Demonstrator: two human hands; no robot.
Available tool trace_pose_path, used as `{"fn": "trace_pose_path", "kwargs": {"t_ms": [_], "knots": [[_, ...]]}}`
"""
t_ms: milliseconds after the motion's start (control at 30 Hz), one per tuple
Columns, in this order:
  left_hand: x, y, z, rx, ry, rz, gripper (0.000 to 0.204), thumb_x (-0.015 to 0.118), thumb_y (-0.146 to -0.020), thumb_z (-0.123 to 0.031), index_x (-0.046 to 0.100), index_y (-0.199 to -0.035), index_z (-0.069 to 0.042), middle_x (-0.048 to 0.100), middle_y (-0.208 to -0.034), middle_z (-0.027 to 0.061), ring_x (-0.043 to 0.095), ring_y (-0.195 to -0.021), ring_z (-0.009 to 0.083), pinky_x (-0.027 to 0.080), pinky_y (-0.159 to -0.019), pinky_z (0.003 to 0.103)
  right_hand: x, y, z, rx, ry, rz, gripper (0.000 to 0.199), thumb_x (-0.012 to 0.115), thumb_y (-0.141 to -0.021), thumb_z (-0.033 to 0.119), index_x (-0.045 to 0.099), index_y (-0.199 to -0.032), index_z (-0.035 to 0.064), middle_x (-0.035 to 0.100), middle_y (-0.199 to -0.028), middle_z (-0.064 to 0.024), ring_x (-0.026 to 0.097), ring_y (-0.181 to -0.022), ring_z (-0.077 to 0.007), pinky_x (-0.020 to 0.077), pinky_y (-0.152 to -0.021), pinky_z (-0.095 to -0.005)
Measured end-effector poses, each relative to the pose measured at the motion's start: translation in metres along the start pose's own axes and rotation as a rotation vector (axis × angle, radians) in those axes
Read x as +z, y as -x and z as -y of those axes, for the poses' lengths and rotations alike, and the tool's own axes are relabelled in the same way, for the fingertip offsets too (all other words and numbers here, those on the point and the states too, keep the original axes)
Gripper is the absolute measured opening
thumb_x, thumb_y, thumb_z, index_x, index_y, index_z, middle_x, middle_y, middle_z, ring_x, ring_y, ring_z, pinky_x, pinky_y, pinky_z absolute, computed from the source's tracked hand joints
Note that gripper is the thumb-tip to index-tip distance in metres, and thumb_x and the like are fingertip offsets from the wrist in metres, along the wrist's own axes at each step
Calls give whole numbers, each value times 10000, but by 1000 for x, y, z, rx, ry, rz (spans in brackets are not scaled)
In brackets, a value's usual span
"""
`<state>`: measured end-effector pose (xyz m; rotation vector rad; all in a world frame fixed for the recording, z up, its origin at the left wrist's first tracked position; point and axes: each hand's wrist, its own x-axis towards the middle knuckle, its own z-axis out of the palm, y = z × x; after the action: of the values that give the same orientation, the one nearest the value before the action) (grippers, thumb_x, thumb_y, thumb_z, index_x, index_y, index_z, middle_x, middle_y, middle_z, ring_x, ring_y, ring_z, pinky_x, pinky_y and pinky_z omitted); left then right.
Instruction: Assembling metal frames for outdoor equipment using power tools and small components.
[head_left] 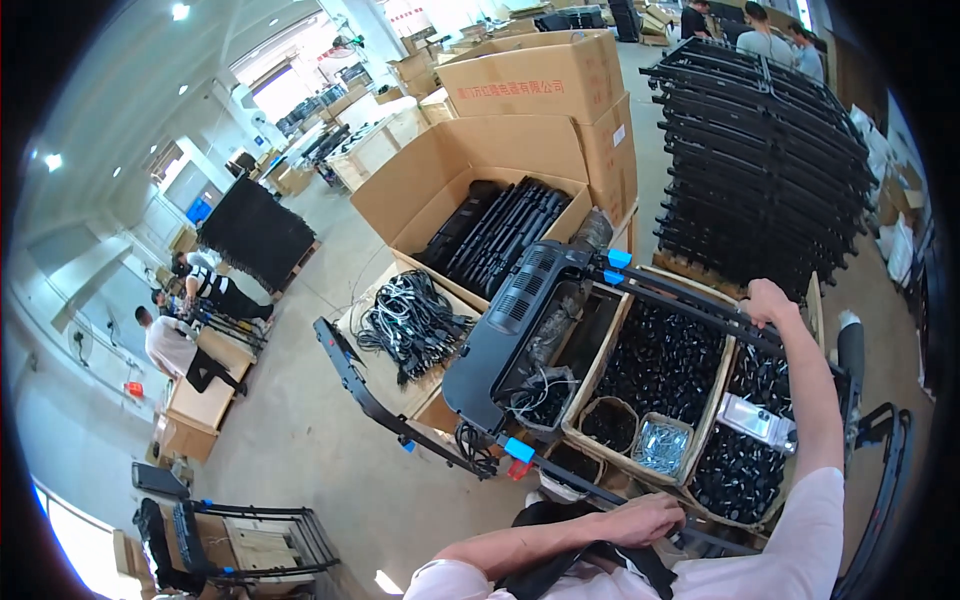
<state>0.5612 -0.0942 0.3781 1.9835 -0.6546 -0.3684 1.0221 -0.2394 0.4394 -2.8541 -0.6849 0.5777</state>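
A black treadmill frame (515, 300) with a vented hood lies across open parts boxes in front of me. Its two rails run toward me and carry blue clips (619, 259). My right hand (768, 302) is closed round the far rail. My left hand (648, 520) is curled on the near rail by its end, its fingertips partly hidden. Beneath the frame, cardboard bins (655, 350) hold many small black parts. Between the rails sit a tray of silvery screws (662, 445) and a clear plastic case (757, 422). A red clip (519, 468) hangs by the near rail.
Bundled cables (410, 325) lie left of the hood, beside an open carton (480, 150) of black parts. A tall stack of black frames (765, 160) stands at the far right. Other people (165, 345) work at a bench on the left. Another assembled frame (250, 540) stands lower left.
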Motion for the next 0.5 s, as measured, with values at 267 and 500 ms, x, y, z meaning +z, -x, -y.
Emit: {"fn": "trace_pose_path", "kwargs": {"t_ms": [267,500], "knots": [[-23,-3,-12,-136,14,119,143,540,-1081,-173,546,-1179,-69,628,-982,256,656,-868,472,496,-735,551,-4,4,33,128,282,-251,592,624,-973,557,808,-1048,0,781,-1126,-232,738,-1140,-375,588,-975,-488],[-9,-8,1,-119,-89,168,256,607,-1057,-288,601,-1257,-128,615,-1004,183,650,-994,421,521,-826,529,2,-7,39,192,252,-167,509,632,-923,455,800,-1112,13,772,-1194,-216,734,-1156,-372,574,-1001,-485]]}}
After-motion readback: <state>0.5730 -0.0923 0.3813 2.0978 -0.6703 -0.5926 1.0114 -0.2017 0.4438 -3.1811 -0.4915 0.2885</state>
